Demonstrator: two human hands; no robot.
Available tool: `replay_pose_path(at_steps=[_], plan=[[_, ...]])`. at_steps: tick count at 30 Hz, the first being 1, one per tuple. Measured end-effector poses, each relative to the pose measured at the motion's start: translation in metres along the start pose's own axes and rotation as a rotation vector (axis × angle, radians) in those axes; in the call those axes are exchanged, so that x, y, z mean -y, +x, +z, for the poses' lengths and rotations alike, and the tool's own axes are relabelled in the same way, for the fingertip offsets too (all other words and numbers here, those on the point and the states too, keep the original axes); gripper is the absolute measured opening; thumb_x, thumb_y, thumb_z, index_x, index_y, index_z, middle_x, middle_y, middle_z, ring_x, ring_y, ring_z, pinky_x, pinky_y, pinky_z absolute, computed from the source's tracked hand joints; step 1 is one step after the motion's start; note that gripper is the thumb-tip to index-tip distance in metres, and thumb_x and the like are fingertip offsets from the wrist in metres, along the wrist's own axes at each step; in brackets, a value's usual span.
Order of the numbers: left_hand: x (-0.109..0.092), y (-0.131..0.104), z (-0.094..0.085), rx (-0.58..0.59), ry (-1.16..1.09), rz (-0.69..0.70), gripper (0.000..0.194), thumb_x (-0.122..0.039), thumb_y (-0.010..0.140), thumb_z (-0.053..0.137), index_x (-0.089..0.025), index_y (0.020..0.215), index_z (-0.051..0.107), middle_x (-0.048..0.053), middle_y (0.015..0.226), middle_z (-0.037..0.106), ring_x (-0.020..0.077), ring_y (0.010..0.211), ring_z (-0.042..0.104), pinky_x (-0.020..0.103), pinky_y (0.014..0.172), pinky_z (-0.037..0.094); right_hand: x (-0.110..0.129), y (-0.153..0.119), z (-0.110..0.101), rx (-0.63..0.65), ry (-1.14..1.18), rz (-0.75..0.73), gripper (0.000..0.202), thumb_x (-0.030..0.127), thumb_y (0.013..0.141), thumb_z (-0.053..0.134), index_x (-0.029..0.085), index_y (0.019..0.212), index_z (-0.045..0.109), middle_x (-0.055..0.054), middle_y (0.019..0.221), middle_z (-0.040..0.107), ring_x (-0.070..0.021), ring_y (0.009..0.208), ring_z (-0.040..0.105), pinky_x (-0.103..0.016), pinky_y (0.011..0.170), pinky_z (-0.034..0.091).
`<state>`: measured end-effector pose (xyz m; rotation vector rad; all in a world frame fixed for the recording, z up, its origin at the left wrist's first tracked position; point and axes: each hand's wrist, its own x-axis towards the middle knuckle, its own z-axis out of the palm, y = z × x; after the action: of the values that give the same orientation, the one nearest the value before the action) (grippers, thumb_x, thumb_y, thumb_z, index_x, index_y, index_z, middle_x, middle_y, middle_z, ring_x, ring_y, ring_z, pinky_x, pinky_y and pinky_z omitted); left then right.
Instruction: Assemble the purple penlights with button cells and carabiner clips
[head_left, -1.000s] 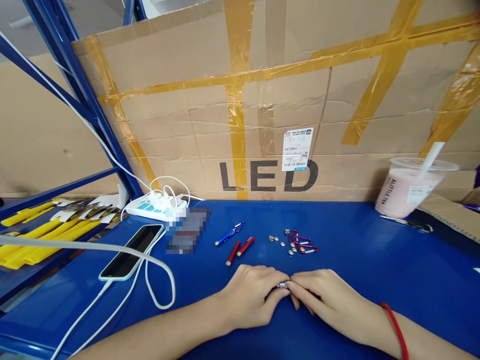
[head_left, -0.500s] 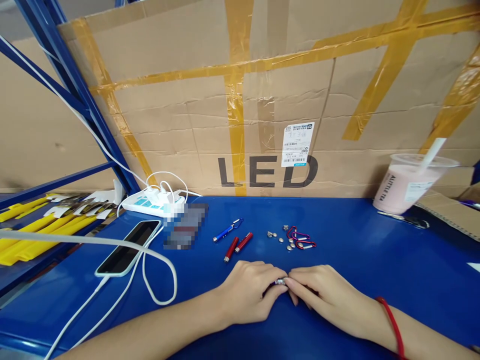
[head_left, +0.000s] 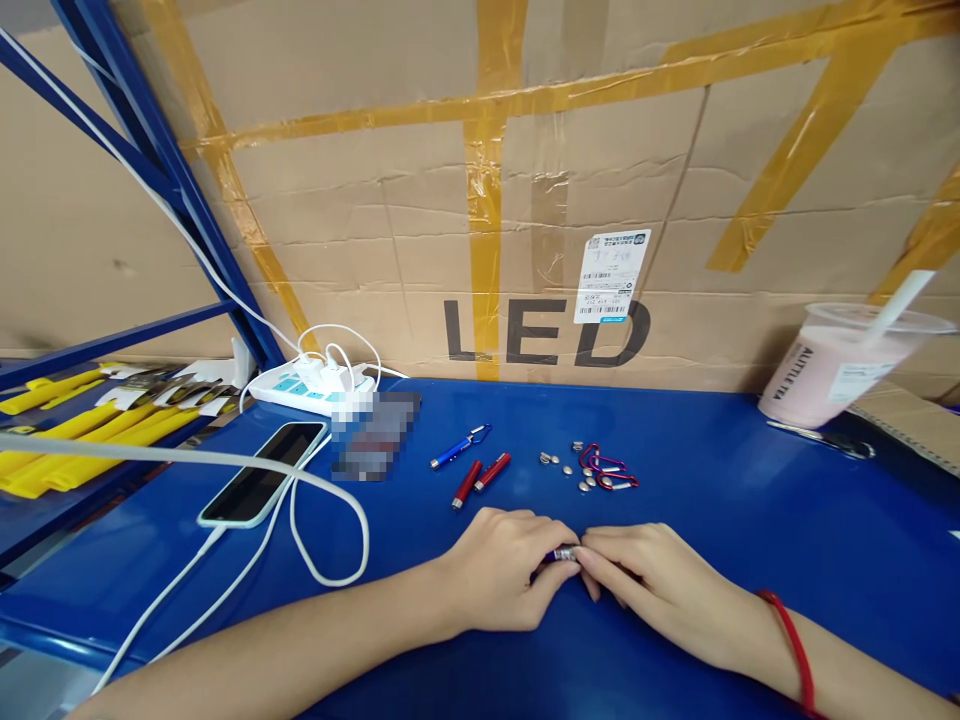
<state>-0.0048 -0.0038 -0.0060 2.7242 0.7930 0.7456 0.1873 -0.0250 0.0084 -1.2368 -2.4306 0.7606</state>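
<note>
Silver-tipped piece (head_left: 565, 553) lies between the hands (head_left: 504, 572) (head_left: 664, 580), pinched by the nearly closed fingertips of both.

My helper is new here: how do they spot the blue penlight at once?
Find the big box lettered LED. On the table, below the L, the penlight lies beside two red tubes. Of the three, it alone is blue, with a clip on its end.

The left hand (head_left: 504, 570) and right hand (head_left: 660, 590) meet fingertip to fingertip around a small silver-ended piece (head_left: 564, 553), near two red tubes (head_left: 480, 480) lying on the blue table (head_left: 697, 470).
</note>
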Motion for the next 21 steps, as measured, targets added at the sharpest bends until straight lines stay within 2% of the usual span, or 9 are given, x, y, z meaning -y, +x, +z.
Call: replay_pose_path(at_steps=[21], plan=[[-0.0022, 0.0009, -0.0012, 0.028, 0.039, -0.002, 0.015, -0.023, 0.086, 0.046, -0.016, 0.090, 0.059, 0.001, 0.076, 0.066, 0.0147, 0.068, 0.062, 0.022, 0.058, 0.044, -0.0017, 0.0011, 0.0020, 0.015, -0.001, 0.016, 0.051, 0.045, 0.095, 0.023, 0.019, 0.065, 0.055, -0.001, 0.064, 0.057, -0.0125, 0.059, 0.053, -0.021, 0.059, 0.037]])
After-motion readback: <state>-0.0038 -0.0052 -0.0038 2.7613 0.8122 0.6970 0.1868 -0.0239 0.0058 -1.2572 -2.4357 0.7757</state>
